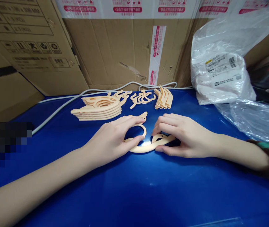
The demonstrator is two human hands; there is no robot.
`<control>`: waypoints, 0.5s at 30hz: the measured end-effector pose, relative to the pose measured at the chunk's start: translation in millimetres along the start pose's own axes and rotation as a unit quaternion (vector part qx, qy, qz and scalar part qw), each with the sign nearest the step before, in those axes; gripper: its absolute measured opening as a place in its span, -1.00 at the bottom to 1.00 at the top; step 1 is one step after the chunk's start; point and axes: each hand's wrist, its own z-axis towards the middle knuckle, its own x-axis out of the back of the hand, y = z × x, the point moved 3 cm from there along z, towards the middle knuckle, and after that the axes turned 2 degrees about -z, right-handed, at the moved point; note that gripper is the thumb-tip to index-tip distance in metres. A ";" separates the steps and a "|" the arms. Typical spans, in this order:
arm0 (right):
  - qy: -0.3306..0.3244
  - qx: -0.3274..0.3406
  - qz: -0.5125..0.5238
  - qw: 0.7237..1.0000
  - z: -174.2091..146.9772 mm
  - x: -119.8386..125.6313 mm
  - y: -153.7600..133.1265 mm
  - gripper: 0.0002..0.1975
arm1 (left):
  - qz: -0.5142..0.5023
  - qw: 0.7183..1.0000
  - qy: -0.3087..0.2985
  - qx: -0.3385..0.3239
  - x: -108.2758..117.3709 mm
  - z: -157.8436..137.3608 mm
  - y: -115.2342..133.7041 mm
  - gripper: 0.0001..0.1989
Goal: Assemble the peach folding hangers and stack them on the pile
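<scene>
A curved beige plastic piece (143, 148), which looks like part of a clothes hanger, lies low over the blue table between my hands. My left hand (115, 135) is closed on its left side, the thumb beside a beige ring or hook (144, 128) and the fingertips at a small upright end (144, 116). My right hand (181, 135) pinches the other side, thumb in front and fingers behind. A smaller arched part with a dark hole (158, 137) shows under the right fingers. My palms hide both ends of the piece.
Behind my hands sit a stack of beige frames (98, 112), loose beige hooks (142, 98) and a bunch of beige tubes (164, 98). A white cable (64, 108) crosses the blue table (148, 195). Cardboard boxes (115, 53) stand behind; a plastic bag (221, 72) lies right.
</scene>
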 end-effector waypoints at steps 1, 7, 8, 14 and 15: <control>0.003 -0.003 -0.003 1.000 0.1 0.0 0.3 -0.71 | -0.006 1.000 -0.001 -0.002 0.1 0.1 0.2 -0.61; 0.008 -0.005 -0.015 1.000 0.2 0.2 1.7 -0.71 | -0.043 0.999 -0.008 -0.001 -0.3 2.8 0.8 -0.62; 0.008 -0.006 -0.017 1.000 0.3 0.2 1.9 -0.71 | -0.048 0.999 -0.008 -0.002 -0.5 3.3 0.7 -0.62; 0.024 -0.002 -0.026 0.999 0.3 0.5 1.9 -0.71 | -0.058 0.998 -0.001 -0.012 -0.4 4.0 0.4 -0.63; 0.025 -0.001 -0.026 0.999 0.1 0.7 1.9 -0.71 | -0.057 0.998 -0.002 -0.012 -0.3 3.9 0.7 -0.64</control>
